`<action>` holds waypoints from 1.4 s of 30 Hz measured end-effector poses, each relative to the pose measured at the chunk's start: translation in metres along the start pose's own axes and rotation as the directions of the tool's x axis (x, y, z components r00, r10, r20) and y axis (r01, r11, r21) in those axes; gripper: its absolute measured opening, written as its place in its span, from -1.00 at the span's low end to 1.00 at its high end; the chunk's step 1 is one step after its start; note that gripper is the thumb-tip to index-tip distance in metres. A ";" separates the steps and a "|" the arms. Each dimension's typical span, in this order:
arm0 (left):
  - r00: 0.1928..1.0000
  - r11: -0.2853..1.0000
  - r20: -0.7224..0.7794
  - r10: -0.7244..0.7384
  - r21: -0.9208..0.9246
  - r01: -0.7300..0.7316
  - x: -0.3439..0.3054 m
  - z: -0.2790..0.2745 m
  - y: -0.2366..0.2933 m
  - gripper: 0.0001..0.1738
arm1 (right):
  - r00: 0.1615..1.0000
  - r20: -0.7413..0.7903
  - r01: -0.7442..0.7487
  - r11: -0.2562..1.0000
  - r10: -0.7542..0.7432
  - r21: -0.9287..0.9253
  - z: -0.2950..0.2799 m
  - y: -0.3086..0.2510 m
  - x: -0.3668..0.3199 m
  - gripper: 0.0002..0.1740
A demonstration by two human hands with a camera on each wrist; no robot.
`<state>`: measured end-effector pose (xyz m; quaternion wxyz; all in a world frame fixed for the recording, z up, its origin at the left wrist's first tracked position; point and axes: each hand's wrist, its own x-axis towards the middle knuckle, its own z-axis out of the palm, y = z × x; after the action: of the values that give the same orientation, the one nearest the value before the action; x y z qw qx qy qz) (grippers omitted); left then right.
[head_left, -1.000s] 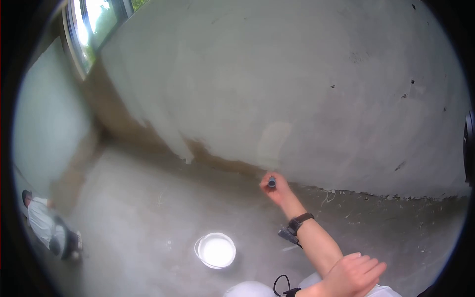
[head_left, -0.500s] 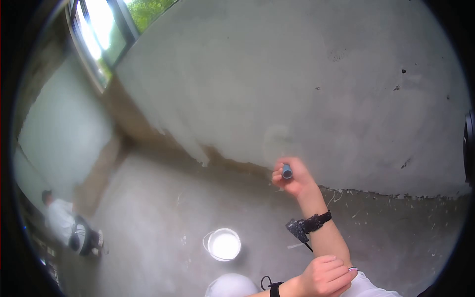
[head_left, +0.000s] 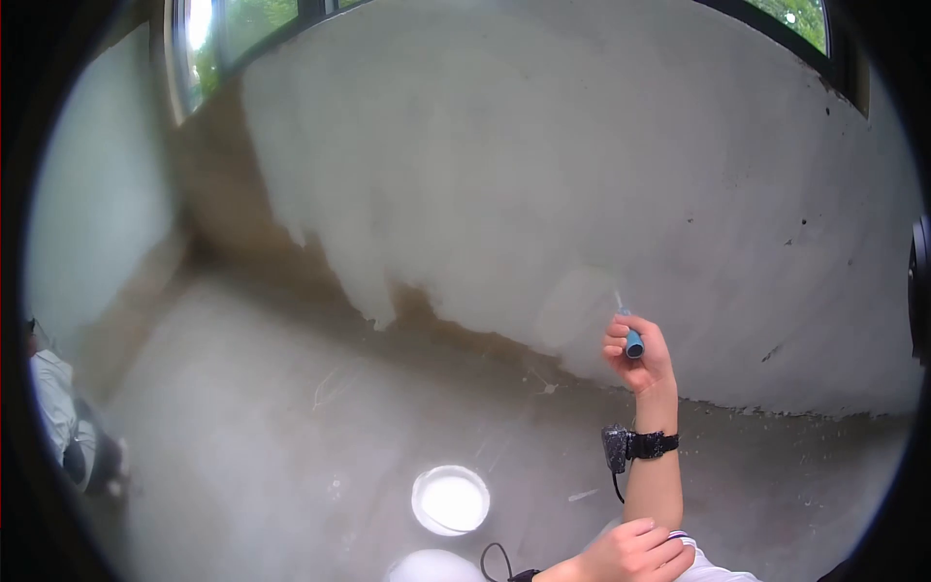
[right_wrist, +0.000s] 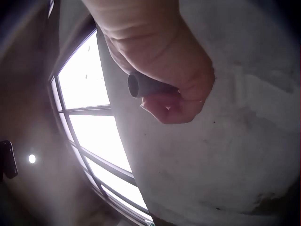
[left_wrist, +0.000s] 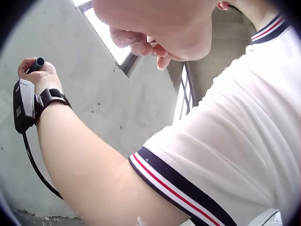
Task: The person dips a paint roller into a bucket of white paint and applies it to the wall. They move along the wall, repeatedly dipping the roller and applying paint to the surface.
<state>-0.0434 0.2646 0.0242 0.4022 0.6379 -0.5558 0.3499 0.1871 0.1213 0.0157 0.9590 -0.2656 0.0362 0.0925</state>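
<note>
My right hand (head_left: 642, 351) grips a blue tubular handle (head_left: 634, 343) up against the grey wall (head_left: 485, 175). Its hollow end points back towards me, also in the right wrist view, where the fingers curl round the handle (right_wrist: 148, 86). A thin pale part (head_left: 619, 299) of this tool shows past the fist; the head's kind is not plain. Beside it, a lighter patch (head_left: 579, 294) marks the wall. My left hand (head_left: 635, 555) holds nothing, fingers loosely bent, and overlaps the right elbow in the head view.
A white bucket (head_left: 451, 532) of white stuff stands on the grey floor (head_left: 262, 436). Brown bare strips (head_left: 228, 194) run along the wall's corner and foot. Windows (head_left: 257, 24) are above. Another person (head_left: 53, 398) is low at the far left.
My right hand has moved to the right along the lower wall with the blue-handled tool. The head view has shifted, showing more window. The left hand stays near the right elbow.
</note>
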 end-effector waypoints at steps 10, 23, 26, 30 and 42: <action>0.988 0.979 -0.054 -0.147 -0.152 0.137 -0.022 -0.094 -0.048 -0.84 | 0.998 -0.036 -0.036 0.911 0.056 0.410 -0.058 0.083 0.080 -0.82; 0.975 0.979 -0.096 -0.202 -0.011 0.202 -0.039 -0.111 -0.070 -0.86 | 0.965 -0.194 -0.047 0.843 0.177 0.536 -0.170 0.157 0.150 -0.88; 0.975 0.978 -0.082 -0.208 -0.020 0.207 -0.041 -0.097 -0.067 -0.86 | 0.960 -0.203 -0.047 0.827 0.192 0.560 -0.167 0.143 0.143 -0.89; 0.965 0.972 -0.119 -0.232 -0.045 0.229 -0.041 -0.087 -0.061 -0.86 | 0.982 -0.152 -0.017 0.864 0.108 0.503 -0.140 0.099 0.131 -0.89; 0.961 0.963 -0.080 -0.264 0.031 0.267 -0.044 -0.075 -0.064 -0.85 | 0.971 -0.142 -0.080 0.816 0.195 0.572 -0.188 0.158 0.140 -0.86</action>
<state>0.0139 0.3552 0.0097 0.4528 0.7013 -0.4422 0.3280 0.2893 0.1792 -0.2414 0.9770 0.0240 0.1740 0.1209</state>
